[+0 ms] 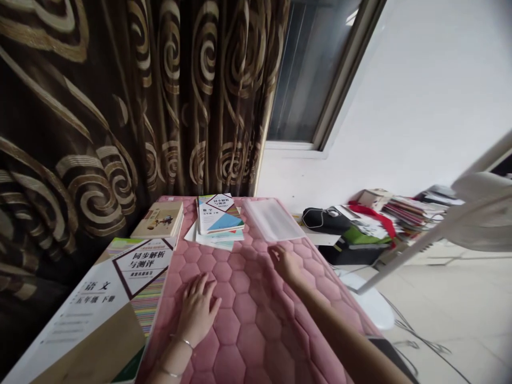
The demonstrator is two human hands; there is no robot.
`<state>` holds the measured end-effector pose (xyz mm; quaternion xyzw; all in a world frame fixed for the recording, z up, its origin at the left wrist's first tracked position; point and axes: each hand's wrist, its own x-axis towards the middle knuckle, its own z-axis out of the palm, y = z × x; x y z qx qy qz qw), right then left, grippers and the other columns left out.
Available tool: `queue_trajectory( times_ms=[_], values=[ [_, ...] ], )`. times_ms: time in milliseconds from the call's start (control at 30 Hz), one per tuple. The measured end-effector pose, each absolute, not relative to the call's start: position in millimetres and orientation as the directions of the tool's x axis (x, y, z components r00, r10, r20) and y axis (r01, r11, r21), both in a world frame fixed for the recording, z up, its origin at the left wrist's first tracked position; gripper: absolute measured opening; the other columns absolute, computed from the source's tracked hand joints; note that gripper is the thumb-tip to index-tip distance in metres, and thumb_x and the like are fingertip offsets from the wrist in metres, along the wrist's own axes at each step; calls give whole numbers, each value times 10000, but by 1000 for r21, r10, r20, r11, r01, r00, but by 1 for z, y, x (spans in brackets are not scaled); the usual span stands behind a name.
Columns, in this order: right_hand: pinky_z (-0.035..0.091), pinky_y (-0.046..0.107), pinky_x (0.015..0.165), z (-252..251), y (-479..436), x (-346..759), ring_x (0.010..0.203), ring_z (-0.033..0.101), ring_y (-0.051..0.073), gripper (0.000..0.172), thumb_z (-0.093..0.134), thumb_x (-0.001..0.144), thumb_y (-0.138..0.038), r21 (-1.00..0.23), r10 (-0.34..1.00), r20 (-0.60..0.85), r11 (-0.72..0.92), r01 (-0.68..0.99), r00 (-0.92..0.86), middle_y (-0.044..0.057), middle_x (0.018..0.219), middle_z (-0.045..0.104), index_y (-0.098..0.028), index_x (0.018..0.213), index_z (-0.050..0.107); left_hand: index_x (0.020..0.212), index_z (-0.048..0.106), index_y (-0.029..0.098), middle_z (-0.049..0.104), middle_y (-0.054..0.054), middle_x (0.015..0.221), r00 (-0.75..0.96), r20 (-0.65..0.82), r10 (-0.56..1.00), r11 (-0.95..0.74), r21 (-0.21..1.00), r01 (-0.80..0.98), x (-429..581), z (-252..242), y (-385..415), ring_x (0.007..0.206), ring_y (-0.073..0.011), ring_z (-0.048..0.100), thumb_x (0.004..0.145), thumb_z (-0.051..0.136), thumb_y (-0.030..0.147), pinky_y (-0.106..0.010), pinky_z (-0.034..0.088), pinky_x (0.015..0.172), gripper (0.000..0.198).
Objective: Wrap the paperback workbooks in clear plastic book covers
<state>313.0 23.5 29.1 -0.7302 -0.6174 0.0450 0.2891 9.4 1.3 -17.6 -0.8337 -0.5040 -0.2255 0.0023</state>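
Note:
My left hand (197, 308) lies flat, fingers together and stretched out, on a pink quilted cover (248, 320) with a hexagon pattern. My right hand (285, 262) rests farther ahead on the same cover, fingers extended, just short of a clear plastic folder (273, 218). Neither hand holds anything. A large workbook (108, 298) with striped edges lies left of my left hand. Ahead sit a beige book (159, 220) and a stack of workbooks (219, 214) with a blue triangle on top.
A dark curtain (120, 106) with gold swirls hangs behind the surface on the left. On the right, a black bag (326, 218), piled books (404, 210) and papers sit by the wall. A white fan (476, 213) leans in from the right over the tiled floor.

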Motion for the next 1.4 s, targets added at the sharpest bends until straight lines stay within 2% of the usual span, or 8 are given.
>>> queue_trajectory(
  times_ms=[167, 300, 667, 800, 967, 1100, 1300, 1400],
  values=[
    [414, 381, 964, 29, 77, 354, 1062, 601, 260, 370, 440, 860, -164, -449, 885, 309, -185, 874, 347, 152, 1183, 673, -113, 1141, 677, 1156, 642, 279, 563, -71, 1355, 366, 347, 863, -467, 276, 840, 10, -13, 2, 1232, -263, 521, 861, 532, 279, -459, 425, 1007, 315],
    [429, 366, 923, 19, 93, 355, 1081, 585, 282, 371, 495, 848, -181, -440, 878, 300, -219, 871, 372, 145, 1184, 682, -108, 1158, 684, 1156, 636, 293, 556, -58, 1361, 355, 346, 868, -460, 297, 837, 9, -14, 2, 1236, -252, 517, 847, 551, 270, -448, 418, 1013, 321],
    [434, 322, 732, 30, 93, 363, 795, 608, 240, 321, 451, 873, -246, -513, 759, 396, -284, 810, 517, 141, 787, 698, -131, 965, 737, 1169, 628, 288, 559, -63, 1358, 348, 333, 876, -450, 311, 837, 9, -13, 2, 1231, -260, 518, 839, 568, 267, -475, 402, 1031, 335],
    [423, 381, 865, 58, 76, 363, 1003, 560, 264, 370, 370, 902, -273, -521, 666, 527, -237, 820, 528, 160, 950, 674, -128, 1049, 677, 1151, 634, 284, 562, -62, 1353, 349, 340, 873, -454, 310, 835, 10, -10, 0, 1229, -260, 522, 843, 569, 277, -472, 412, 1022, 315],
    [410, 442, 977, 66, 6, 319, 1062, 603, 237, 311, 384, 926, -226, -290, 688, 724, 234, 928, 53, 137, 1122, 682, -174, 1131, 612, 1120, 642, 258, 589, -69, 1318, 336, 374, 864, -465, 339, 818, 8, -16, 2, 1190, -237, 555, 895, 490, 245, -451, 437, 1011, 272],
    [387, 444, 1064, 32, -79, 258, 1209, 558, 196, 410, 349, 905, -76, -108, 641, 621, 641, 760, -452, 69, 1225, 666, -251, 1203, 570, 1141, 618, 213, 634, -91, 1248, 295, 473, 830, -492, 372, 787, 5, -27, 7, 1163, -203, 580, 955, 362, 222, -398, 459, 1007, 317],
    [443, 411, 1043, -12, -144, 197, 1135, 600, 195, 301, 403, 900, -70, -123, 589, 560, 755, 644, -583, 65, 1129, 705, -171, 1135, 563, 1219, 552, 188, 636, -106, 1242, 311, 541, 781, -537, 327, 778, 5, -35, 8, 1168, -229, 572, 960, 379, 313, -433, 472, 991, 336],
    [446, 390, 1038, -1, -146, 196, 1084, 613, 182, 228, 433, 925, -160, -261, 656, 504, 736, 625, -562, 56, 1057, 705, -187, 1119, 550, 1243, 548, 195, 614, -110, 1276, 334, 535, 776, -538, 285, 794, 5, -34, 6, 1202, -245, 546, 947, 410, 347, -460, 444, 1020, 360]
  ],
)
